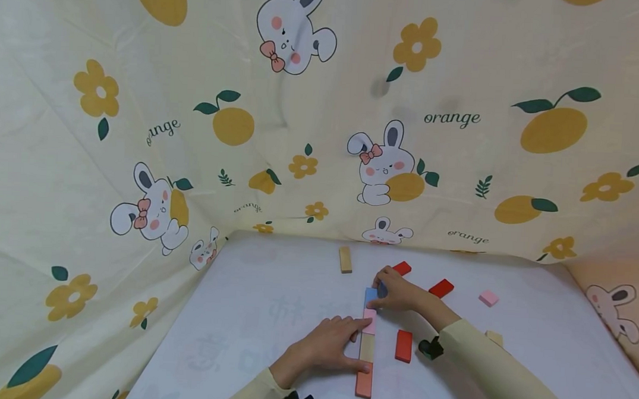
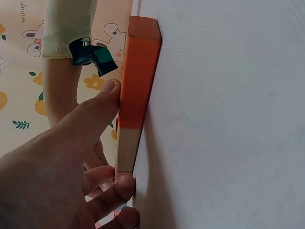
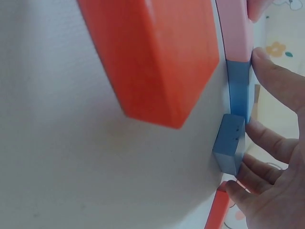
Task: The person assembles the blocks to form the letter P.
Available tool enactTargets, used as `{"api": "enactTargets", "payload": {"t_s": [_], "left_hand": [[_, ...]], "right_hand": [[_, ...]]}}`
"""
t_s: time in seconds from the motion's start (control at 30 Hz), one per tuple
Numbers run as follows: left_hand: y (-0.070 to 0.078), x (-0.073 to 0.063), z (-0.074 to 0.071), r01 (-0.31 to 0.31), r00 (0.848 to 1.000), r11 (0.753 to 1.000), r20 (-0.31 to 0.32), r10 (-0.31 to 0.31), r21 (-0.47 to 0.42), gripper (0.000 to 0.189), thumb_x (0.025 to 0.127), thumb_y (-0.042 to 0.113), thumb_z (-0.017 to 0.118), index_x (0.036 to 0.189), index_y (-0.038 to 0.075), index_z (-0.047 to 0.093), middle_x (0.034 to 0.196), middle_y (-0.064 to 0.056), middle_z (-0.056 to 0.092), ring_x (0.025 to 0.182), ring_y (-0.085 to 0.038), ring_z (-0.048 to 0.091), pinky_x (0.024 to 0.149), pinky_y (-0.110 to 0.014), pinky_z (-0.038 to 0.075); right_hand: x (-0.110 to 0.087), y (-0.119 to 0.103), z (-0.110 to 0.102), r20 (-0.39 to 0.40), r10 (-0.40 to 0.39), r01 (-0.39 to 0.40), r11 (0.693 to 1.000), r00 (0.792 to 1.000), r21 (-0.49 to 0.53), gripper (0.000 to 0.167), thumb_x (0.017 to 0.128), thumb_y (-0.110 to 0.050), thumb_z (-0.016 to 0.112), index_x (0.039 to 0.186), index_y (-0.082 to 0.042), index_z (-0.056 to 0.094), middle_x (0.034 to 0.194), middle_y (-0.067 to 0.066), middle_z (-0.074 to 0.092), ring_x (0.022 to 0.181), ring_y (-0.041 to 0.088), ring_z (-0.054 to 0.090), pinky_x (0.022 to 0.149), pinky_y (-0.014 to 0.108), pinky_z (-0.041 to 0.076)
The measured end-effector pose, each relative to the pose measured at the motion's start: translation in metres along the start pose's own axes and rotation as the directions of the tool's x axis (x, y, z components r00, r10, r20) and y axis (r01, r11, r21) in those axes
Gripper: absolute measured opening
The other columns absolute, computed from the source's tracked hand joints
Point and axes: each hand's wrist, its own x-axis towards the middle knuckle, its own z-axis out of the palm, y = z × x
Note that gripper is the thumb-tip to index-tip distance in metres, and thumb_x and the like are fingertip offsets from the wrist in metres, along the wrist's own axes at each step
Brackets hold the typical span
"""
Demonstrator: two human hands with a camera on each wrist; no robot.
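A straight row of blocks lies on the table: an orange block [image 1: 363,387] nearest, then a plain wooden block [image 1: 366,347], a pink block [image 1: 369,329] and a blue block [image 1: 370,294]. My left hand [image 1: 330,344] rests along the row, its thumb on the orange block and its fingertips at the pink one. At the far end, my right hand [image 1: 398,291] curves around the blue part. Its thumb lies where pink meets blue. Its other fingers hold a second blue block [image 3: 228,143], set at an angle against the row's end.
Right of the row lies a red block [image 1: 403,346]. Two more red blocks, one of them this one [image 1: 442,288], lie around the right hand. A pink block [image 1: 489,298] and a wooden block [image 1: 494,337] are farther right. Another wooden block [image 1: 345,260] sits beyond the row.
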Motion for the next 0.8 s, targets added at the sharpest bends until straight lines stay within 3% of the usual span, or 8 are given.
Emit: {"api": "enactTargets", "payload": {"t_s": [0.53,0.8], "left_hand": [[0.001,0.000,0.000,0.004,1.000,1.000,0.001,-0.004,0.009,0.097,0.087,0.079,0.071,0.166,0.034,0.040,0.106,0.017,0.054,0.098,-0.005,0.047,0.089,-0.032,0.045],[0.000,0.001,-0.006,0.018,1.000,0.998,0.006,-0.018,-0.055,0.097,0.087,0.078,0.073,0.166,0.032,0.041,0.100,0.014,0.053,0.090,-0.003,0.048,0.073,-0.026,0.041]], "right_hand": [[0.000,0.004,-0.004,0.013,-0.012,0.012,1.000,1.000,0.021,0.049,0.088,-0.046,0.089,0.118,-0.015,0.065,0.135,0.011,0.053,0.117,0.029,0.051,0.099,0.052,0.057],[0.003,0.011,-0.005,-0.031,-0.049,0.051,0.998,0.998,0.045,0.040,0.097,-0.039,0.082,0.123,-0.013,0.066,0.125,0.008,0.060,0.111,0.027,0.056,0.104,0.054,0.054]]}}
